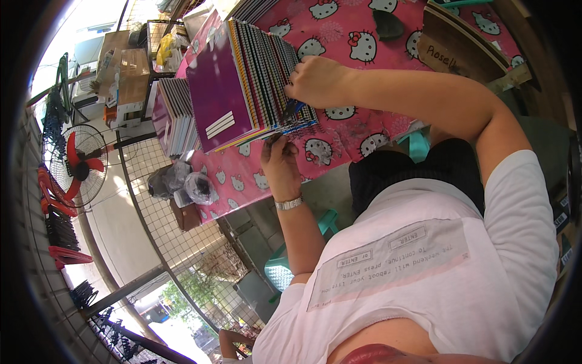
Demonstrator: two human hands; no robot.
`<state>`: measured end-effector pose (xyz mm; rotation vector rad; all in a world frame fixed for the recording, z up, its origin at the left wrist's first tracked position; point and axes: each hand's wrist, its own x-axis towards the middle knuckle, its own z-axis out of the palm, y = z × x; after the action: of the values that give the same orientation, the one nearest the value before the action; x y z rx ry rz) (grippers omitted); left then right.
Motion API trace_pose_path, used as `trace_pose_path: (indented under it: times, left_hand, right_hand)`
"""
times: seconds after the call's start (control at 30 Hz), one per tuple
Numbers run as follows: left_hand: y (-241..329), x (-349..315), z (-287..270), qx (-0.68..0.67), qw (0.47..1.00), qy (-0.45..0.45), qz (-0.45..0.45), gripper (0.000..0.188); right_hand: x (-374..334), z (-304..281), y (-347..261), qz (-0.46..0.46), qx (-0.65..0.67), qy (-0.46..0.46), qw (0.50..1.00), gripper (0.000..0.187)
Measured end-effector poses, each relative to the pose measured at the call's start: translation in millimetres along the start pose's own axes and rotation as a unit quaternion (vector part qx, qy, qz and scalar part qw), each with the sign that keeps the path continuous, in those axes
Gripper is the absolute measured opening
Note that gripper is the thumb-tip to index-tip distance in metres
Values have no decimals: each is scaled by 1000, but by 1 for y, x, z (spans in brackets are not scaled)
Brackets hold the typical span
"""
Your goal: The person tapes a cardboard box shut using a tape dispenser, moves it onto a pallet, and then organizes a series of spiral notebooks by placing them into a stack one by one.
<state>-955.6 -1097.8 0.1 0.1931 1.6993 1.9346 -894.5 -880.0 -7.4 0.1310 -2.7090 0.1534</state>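
A thick row of spiral-bound notebooks [221, 97] with a purple front cover stands on the table, their coloured coils packed side by side. At the coil side, my right hand [321, 80] is closed around a small black-and-blue hand tool [293, 109], mostly hidden by the fingers, so its exact kind does not show. My left hand [280, 159], with a metal watch at the wrist and dark-smudged fingertips, is curled at the lower coil ends. Its fingers are pinched together; what lies between them cannot be made out.
A pink cartoon-cat cloth [364, 91] covers the table. Another notebook stack [176, 115] stands left, beyond plastic-wrapped rolls [194, 185]. A dark flat piece [388, 25] and a marked cardboard piece [439, 51] lie at the far right. A red-bladed fan [79, 164] stands left; a green stool [279, 270] is below.
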Motion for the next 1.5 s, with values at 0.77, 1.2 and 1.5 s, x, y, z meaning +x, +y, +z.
trace_pose_path:
  times: [0.77,1.2,1.5]
  left_hand:
    - [-16,8,14,64,997,11,-28,12]
    - [-25,4,1,-17,998,42,-50,11]
    - [-36,15,-9,173,985,-9,18,11]
  right_hand:
    - [-6,14,4,-45,-39,68,996,15]
    - [-21,35,14,-44,-43,193,979,13]
    - [-7,15,-3,16,28,-139,990,14]
